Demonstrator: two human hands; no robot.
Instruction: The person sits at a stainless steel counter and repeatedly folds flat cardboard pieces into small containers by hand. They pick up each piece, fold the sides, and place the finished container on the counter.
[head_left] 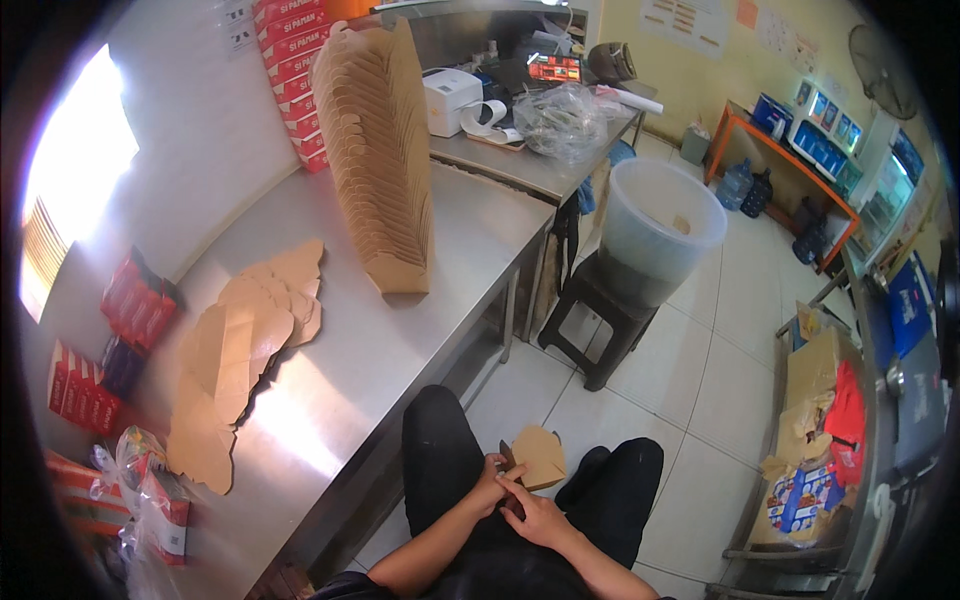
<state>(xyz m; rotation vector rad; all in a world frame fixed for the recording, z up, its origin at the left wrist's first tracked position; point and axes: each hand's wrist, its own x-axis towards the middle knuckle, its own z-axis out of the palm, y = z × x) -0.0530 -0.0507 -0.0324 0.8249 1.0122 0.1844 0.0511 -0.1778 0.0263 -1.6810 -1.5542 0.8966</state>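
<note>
Tan, smooth-faced cardboard forms the small folded box [540, 457] I see between the black-clad knees [432, 425], above pale, glossy floor tiles [650, 385]. I read the bare left hand [487, 488] as gripping its near left edge, fingers bent; the bare right hand [540, 520] lies close against it, half-curled, and I cannot tell whether it holds the card too. On the shiny steel table [465, 225] to my left, flat, round-lobed brown cardboard blanks [235, 350] overlap loosely near a tall, ridged column of nested brown cardboard [375, 160].
</note>
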